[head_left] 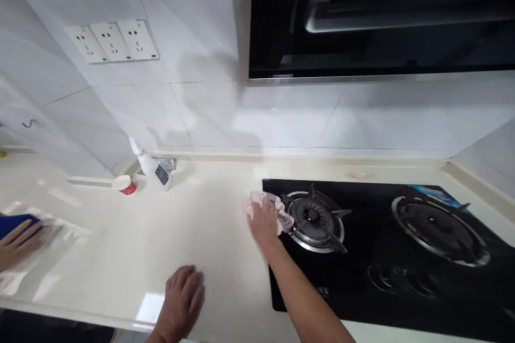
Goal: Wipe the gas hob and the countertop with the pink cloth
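My right hand (263,220) is closed over a crumpled pale pink cloth (285,221) with dark markings. It presses the cloth on the left edge of the black gas hob (358,273), beside the left burner (311,217). Part of the cloth lies over onto the pale countertop (217,214). Lower down, my left hand (181,300) rests on the countertop near its front edge. Its fingers are loosely bent, and it holds nothing.
At far left, another person's hand (18,244) lies on a blue cloth (12,224). A white spray bottle (149,166) and a red-and-white cup (125,185) stand by the wall. Overhead hangs a black range hood (382,48); wall sockets (112,42) are at upper left.
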{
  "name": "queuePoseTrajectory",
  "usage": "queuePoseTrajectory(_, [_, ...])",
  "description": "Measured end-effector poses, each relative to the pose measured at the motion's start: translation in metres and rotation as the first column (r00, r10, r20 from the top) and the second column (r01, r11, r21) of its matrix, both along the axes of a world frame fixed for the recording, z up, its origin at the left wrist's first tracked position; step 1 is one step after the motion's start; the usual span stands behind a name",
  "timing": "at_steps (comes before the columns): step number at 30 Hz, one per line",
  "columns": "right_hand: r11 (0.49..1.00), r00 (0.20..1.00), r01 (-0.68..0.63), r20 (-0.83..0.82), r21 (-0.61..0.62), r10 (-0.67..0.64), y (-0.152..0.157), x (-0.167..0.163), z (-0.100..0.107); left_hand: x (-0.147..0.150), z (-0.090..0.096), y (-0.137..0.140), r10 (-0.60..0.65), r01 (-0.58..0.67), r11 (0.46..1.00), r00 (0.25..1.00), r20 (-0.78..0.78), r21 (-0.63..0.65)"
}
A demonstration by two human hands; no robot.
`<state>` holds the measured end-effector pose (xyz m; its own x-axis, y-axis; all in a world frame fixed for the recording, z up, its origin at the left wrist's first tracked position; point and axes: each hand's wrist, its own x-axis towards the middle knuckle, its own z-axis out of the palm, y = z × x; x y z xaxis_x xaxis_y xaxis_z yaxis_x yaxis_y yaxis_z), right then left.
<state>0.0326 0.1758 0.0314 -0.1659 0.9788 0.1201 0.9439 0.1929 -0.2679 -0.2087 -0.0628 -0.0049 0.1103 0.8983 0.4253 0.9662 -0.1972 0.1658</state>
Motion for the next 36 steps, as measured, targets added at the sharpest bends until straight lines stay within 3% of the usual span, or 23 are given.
queuePoseTrajectory(6, [0.987,0.984,-0.159,-0.078,0.015,0.160,-0.090,0.036,-0.011,-0.006,-0.006,0.004,-0.022,0.023,0.999,1.000,-0.018,0.034])
queuePoseTrajectory(11, [0.991,0.987,-0.134,-0.092,-0.005,0.133,-0.126,0.101,-0.014,-0.008,-0.006,0.007,-0.029,0.030,0.999,0.999,-0.023,0.042])
queuePoseTrajectory(17, [0.998,0.996,0.057,0.063,-0.001,-0.057,-0.139,0.212,-0.024,-0.010,-0.008,0.008,-0.025,0.026,0.999,1.000,-0.010,0.048])
queuePoseTrajectory(20, [0.972,0.968,0.234,0.093,0.009,-0.234,-0.139,0.240,-0.026,-0.009,-0.008,0.008,-0.026,0.027,0.999,1.000,-0.016,0.043])
queuePoseTrajectory(23, [0.940,0.935,0.342,0.108,-0.020,-0.338,-0.136,0.221,-0.020,-0.007,-0.007,0.009,-0.010,0.011,1.000,1.000,-0.024,0.018])
queuePoseTrajectory(30, [0.969,0.971,0.241,0.012,-0.056,-0.240,-0.138,0.124,0.001,-0.006,-0.005,0.010,0.014,-0.016,0.999,0.999,-0.052,-0.035])
queuePoseTrajectory(33, [0.990,0.995,0.075,-0.055,-0.121,-0.082,-0.158,0.103,0.004,-0.007,-0.005,0.011,-0.004,0.003,1.000,0.996,-0.092,-0.013])
queuePoseTrajectory(36, [0.974,0.985,-0.142,-0.126,-0.178,0.120,-0.180,0.085,0.003,-0.009,-0.007,0.012,-0.004,0.003,1.000,0.993,-0.116,-0.003])
